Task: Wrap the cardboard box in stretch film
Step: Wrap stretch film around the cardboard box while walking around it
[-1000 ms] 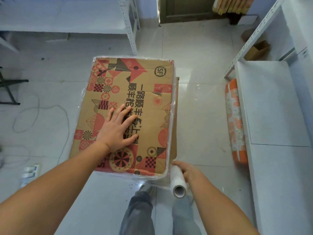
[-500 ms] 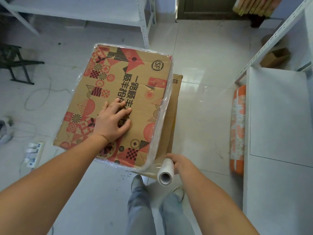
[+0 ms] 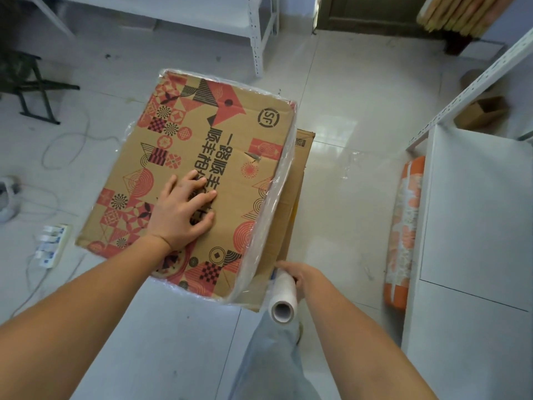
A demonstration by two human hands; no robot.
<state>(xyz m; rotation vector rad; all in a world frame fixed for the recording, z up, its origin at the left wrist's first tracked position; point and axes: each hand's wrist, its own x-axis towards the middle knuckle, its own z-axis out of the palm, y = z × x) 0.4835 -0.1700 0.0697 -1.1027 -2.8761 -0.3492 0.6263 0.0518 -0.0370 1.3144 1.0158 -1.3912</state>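
A brown cardboard box [image 3: 230, 157] with red and black patterns stands in front of me, its top face turned up. Clear stretch film [image 3: 266, 212] covers its right side and shows along its edges. My left hand [image 3: 180, 213] presses down on the top face with fingers spread and slightly bent. My right hand [image 3: 300, 274] grips a white roll of stretch film [image 3: 284, 298] at the box's near right corner, the roll's open core facing me. Film runs from the roll up onto the box's right side.
The box rests on a second brown box [image 3: 297, 174] beneath it. White metal shelving [image 3: 476, 226] stands at the right, with an orange patterned roll [image 3: 403, 226] on the floor beside it. A power strip [image 3: 52, 243] and cables lie at left. My legs [image 3: 271, 356] are below.
The box has turned clockwise under my left hand, its near right corner swinging toward me. My right hand kept the roll at that corner. My left fingers have curled a little.
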